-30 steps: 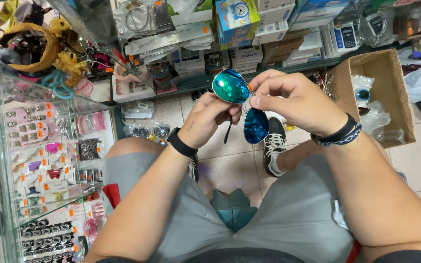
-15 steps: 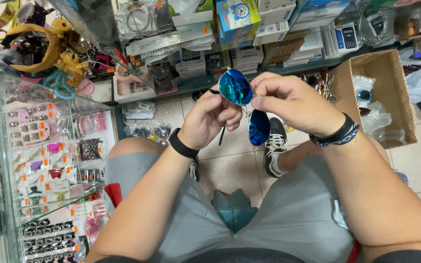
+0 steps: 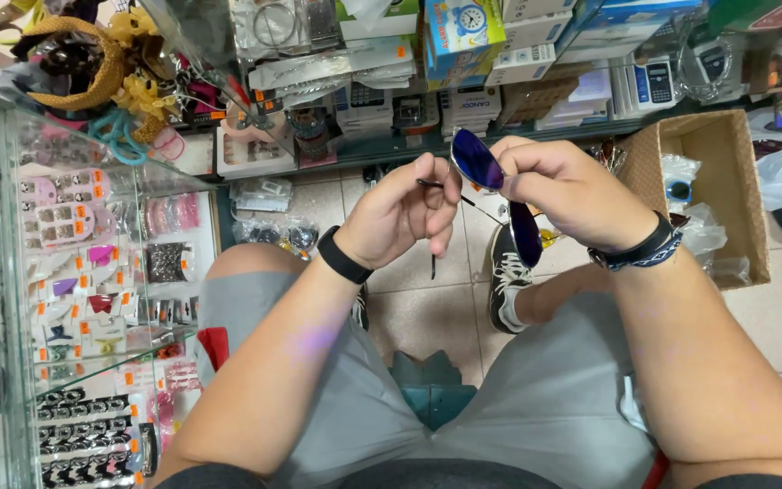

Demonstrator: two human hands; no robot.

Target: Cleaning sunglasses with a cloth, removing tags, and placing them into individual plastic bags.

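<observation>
Tiled shop floor, glass display case — hands hold sunglasses

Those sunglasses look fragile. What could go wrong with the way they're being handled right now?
The right hand pinches the sunglasses right at the blue lenses, so fingerprints or scratches seem likely. The left hand pulls on a thin black arm of the frame, which might bend or snap. They are held above a hard tiled floor, so a slipped grip could crack them.
</observation>
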